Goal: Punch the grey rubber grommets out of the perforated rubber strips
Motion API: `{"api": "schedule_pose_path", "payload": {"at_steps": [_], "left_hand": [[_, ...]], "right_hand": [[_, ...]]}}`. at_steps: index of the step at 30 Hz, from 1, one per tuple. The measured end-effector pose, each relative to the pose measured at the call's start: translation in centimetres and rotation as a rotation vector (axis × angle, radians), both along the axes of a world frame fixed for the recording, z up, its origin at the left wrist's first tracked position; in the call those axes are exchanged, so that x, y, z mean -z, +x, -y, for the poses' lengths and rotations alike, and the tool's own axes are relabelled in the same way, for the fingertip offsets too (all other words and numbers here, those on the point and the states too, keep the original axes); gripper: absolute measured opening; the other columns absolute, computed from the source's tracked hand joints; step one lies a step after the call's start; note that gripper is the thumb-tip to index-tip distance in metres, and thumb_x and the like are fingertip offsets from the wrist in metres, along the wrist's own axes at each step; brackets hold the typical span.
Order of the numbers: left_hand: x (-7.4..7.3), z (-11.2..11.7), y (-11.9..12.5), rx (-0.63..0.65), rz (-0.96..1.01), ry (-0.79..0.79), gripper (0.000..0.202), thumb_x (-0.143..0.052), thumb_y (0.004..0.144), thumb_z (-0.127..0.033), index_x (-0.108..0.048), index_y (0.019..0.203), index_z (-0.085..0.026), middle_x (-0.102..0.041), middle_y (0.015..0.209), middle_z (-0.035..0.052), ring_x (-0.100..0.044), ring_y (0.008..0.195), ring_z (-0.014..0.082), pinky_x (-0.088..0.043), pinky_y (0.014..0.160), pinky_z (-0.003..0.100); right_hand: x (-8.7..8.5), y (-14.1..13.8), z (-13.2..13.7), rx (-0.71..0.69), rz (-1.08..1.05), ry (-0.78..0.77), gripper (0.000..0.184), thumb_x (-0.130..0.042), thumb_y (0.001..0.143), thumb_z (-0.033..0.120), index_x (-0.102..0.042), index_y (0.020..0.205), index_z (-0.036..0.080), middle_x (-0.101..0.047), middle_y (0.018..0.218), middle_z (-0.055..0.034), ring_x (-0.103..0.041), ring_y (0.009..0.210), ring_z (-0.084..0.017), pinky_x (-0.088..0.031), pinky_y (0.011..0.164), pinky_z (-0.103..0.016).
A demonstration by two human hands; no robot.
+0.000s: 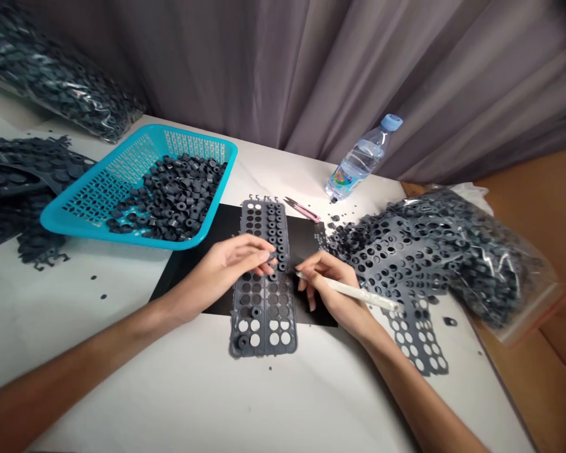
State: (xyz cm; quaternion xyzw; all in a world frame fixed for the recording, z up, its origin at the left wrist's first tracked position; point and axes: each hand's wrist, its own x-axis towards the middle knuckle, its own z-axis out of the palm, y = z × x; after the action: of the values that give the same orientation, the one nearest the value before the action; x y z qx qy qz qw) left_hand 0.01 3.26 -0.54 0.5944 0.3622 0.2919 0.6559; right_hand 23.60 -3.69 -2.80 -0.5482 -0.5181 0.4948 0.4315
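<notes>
Head view, nearest first: both forearms come in from the bottom edge over the white table (170, 390), cut off by the frame before the elbows. A grey rubber strip (264, 302) of round holes lies lengthwise on a black mat (188, 270), its near end hanging over onto the table. The left hand (226, 264) lies on the strip from the left, fingers (266, 257) stretched out almost flat and pressing down at mid-length, closed around nothing. The right hand (332, 289) sits just beside the strip's right edge, fingers curled tight around a white stick (349, 290) held like a pen, its tip at that edge; whether the tip touches the rubber is too small to tell. Some holes keep dark rings, mostly in the far half, and the left fingers hide a few. To the right a heap of punched sheets (396, 251) spills beside a clear bag (490, 264). Left of the mat, a blue basket (136, 236) holds loose rings (174, 201). Beyond the strip lie pink snips (302, 209), partly blurred, then a water bottle (358, 160) on its side against the grey curtain (311, 63).
</notes>
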Motion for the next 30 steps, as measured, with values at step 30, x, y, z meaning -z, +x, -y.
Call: {"api": "schedule_pose_path", "payload": {"at_steps": [30], "left_hand": [[-3.7, 0.3, -3.3, -0.532, -0.391, 1.222, 0.041, -0.067, 0.095, -0.015, -0.068, 0.133, -0.032, -0.075, 0.128, -0.0048, -0.074, 0.107, 0.0173, -0.054, 0.107, 0.030]], "right_hand": [[0.7, -0.4, -0.7, 0.114, 0.047, 0.002, 0.029, -0.065, 0.096, 0.049, -0.059, 0.095, 0.020, -0.062, 0.075, 0.0022, -0.055, 0.046, -0.009, -0.049, 0.037, -0.021]]}}
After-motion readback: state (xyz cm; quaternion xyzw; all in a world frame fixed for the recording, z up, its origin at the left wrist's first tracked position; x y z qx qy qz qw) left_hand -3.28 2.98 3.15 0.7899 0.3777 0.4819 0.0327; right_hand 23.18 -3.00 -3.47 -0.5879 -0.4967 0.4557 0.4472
